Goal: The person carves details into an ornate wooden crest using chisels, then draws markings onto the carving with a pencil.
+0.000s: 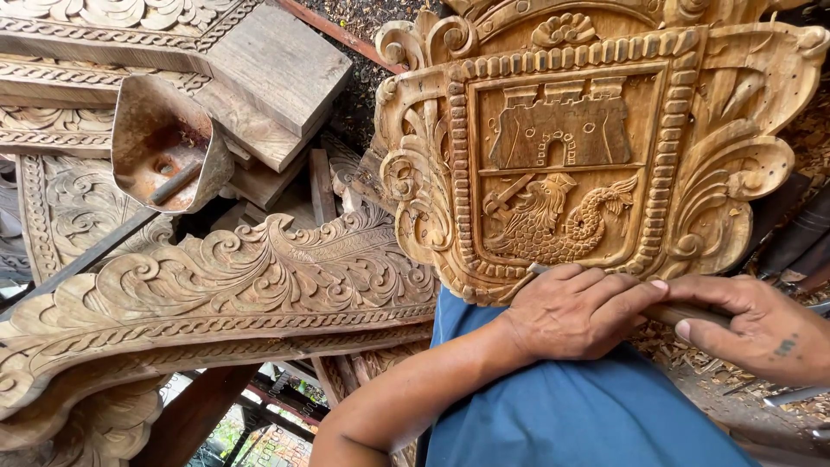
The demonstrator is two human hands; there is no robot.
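The left hand point(575, 311) lies over a chisel point(692, 314), fingers point(622, 290) curled around its shaft near the blade; the right hand point(761, 329) grips the handle behind, fingers wrapped tight; the blade end meets the lower edge of a carved crest point(588, 147) propped upright on the person's blue lap point(588, 415); a carved scroll panel point(216, 285) lies to the left; a rusty metal scoop point(164, 143) rests on planks point(277, 78) above it.

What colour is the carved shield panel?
Pale honey-brown bare wood, the carved shield panel shows best in the head view.
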